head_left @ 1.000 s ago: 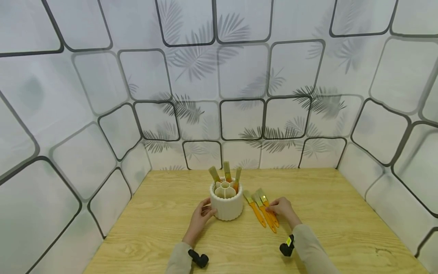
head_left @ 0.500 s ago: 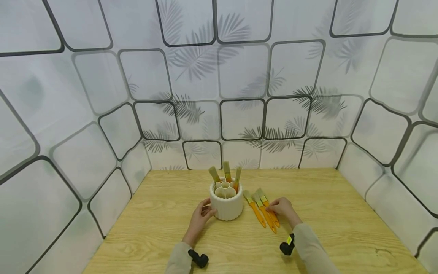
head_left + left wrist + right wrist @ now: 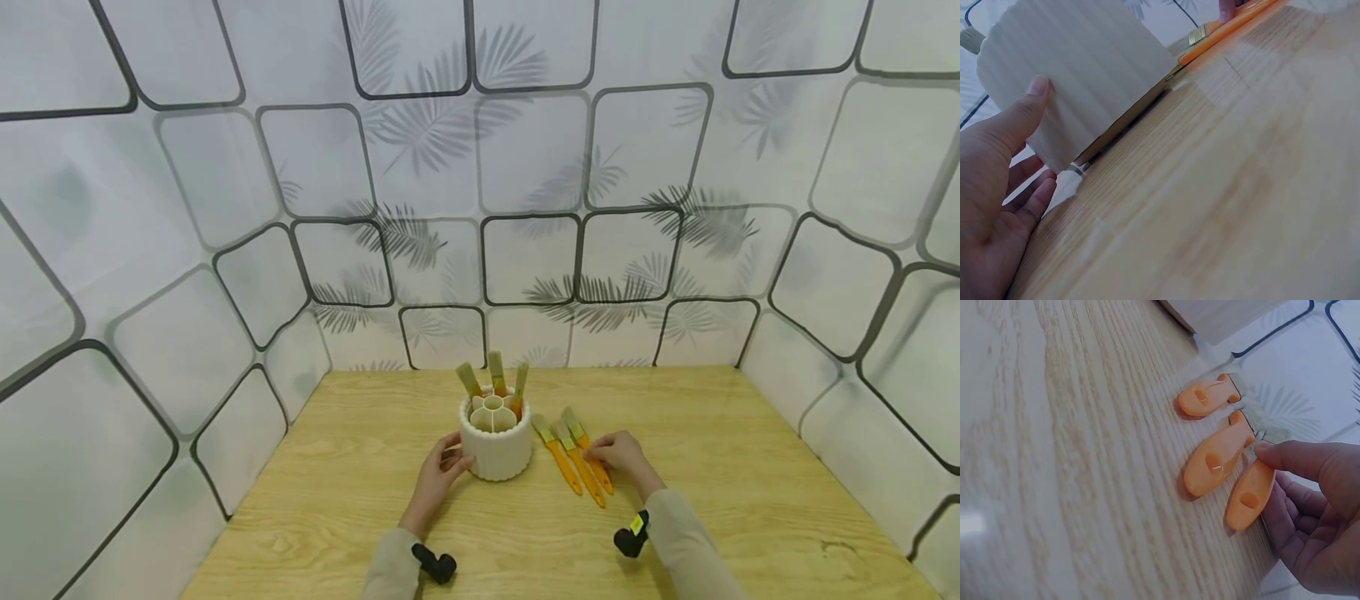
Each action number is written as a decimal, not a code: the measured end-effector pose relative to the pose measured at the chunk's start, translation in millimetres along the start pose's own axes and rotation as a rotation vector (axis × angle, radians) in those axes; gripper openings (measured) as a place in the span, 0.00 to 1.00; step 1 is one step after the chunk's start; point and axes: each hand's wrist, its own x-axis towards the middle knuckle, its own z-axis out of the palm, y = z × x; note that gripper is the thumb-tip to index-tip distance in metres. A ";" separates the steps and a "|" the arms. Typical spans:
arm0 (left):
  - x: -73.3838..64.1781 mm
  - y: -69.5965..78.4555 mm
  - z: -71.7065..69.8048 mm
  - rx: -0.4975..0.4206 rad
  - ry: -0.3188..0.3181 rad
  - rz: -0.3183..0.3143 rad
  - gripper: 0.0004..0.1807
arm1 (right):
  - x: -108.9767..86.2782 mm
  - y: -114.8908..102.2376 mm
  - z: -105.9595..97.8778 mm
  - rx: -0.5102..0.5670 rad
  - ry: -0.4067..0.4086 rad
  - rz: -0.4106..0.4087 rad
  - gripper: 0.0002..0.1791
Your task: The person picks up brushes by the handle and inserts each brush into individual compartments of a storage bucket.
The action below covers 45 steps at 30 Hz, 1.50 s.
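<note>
A white ribbed round holder [image 3: 495, 457] with several petal-shaped compartments stands on the wooden table. Three flat paintbrushes [image 3: 497, 372] lean in its rear compartments, bristles up. My left hand [image 3: 435, 485] grips the holder's left side; the thumb [image 3: 1036, 94] lies on its ribbed wall and the other fingers reach behind. To the right of the holder, three orange-handled paintbrushes lie side by side, bristles pointing away. My right hand [image 3: 621, 458] pinches the rightmost paintbrush [image 3: 1250, 497] by its handle. Beside it lie the middle paintbrush [image 3: 1217, 459] and the left one [image 3: 1202, 398].
The light wood table [image 3: 360, 533] ends at a patterned white wall [image 3: 532, 183] behind, with more of it on both sides. A black wrist camera [image 3: 435, 565] sits on the left sleeve and another black camera [image 3: 632, 535] on the right.
The right hand and the rightmost paintbrush have shifted very slightly, opening a little more space from the middle one. The left hand and holder stay in place.
</note>
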 end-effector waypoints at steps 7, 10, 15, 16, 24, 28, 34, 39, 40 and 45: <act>-1.5 2.1 -0.1 0.015 0.004 -0.005 0.31 | 2.0 1.9 0.3 0.036 -0.016 0.015 0.16; -1.4 1.6 -0.1 0.007 0.006 -0.005 0.30 | 1.6 3.6 -0.3 0.050 -0.022 0.009 0.16; -0.9 2.9 -0.1 -0.008 0.009 -0.009 0.31 | 1.8 4.3 -1.4 0.092 -0.034 -0.025 0.16; -0.8 3.1 0.0 -0.011 0.012 -0.010 0.31 | 1.9 4.2 -1.7 0.103 -0.035 -0.028 0.16; -1.9 4.5 0.6 0.007 0.028 0.010 0.30 | 0.9 5.8 -2.4 0.137 -0.039 -0.047 0.18; -1.9 3.7 0.9 0.002 0.028 0.003 0.30 | 3.2 8.4 -1.1 0.148 -0.023 -0.042 0.17; -0.4 0.9 0.5 -0.006 0.014 -0.010 0.30 | 5.6 8.2 0.2 0.167 -0.010 -0.049 0.17; -0.2 0.7 0.5 -0.009 0.009 -0.009 0.30 | 4.8 3.6 -0.8 0.170 -0.009 -0.036 0.17; -0.3 1.2 0.4 -0.009 0.009 -0.008 0.30 | 4.6 2.2 -1.1 0.176 -0.011 -0.039 0.17; -1.3 3.9 0.1 -0.010 0.007 -0.010 0.30 | 4.8 -2.3 -2.2 0.220 -0.025 -0.052 0.18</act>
